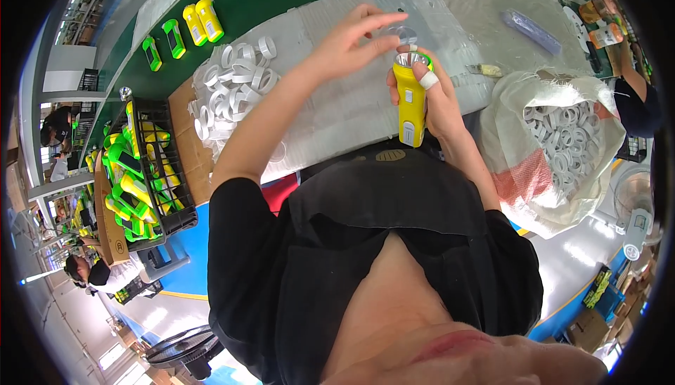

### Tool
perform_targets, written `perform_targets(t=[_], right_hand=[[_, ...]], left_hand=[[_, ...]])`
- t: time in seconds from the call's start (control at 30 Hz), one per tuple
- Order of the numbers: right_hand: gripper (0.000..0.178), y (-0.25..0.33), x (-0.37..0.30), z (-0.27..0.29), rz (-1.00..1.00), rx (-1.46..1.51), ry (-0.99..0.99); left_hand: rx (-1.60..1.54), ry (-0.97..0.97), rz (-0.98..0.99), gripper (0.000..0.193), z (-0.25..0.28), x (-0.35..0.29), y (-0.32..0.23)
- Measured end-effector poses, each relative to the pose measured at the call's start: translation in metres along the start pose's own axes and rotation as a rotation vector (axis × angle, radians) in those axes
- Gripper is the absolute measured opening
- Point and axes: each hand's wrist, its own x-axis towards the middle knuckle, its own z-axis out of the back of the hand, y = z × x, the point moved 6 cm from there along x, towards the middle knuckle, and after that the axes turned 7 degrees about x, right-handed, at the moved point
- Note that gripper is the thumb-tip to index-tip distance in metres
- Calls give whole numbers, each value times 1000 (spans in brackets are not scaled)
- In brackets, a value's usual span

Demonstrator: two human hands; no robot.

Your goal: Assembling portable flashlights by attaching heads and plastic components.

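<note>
Yellow flashlight (410, 107) and tan apron emblem (391, 155)

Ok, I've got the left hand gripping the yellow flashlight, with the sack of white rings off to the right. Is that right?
Not quite: the head view shows the right hand gripping the yellow flashlight, not the left hand. The sack of white rings is off to the right.

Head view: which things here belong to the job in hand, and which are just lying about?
Likely in the job:
- yellow flashlight, held in the right hand
- clear disc, at the left hand
- white rings, heaped on the table; more in the woven sack

Seemingly just about:
- clear plastic bundle
- black fan
</note>
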Motion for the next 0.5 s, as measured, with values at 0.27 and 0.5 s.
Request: perform_targets(t=[0.27, 0.5], right_hand=[[37, -16, 10, -44, -105, -9, 177], [41, -38, 17, -73, -214, -83, 387]], left_hand=[[181, -166, -148, 40, 20, -63, -50], [230, -334, -168, 34, 31, -94, -41]])
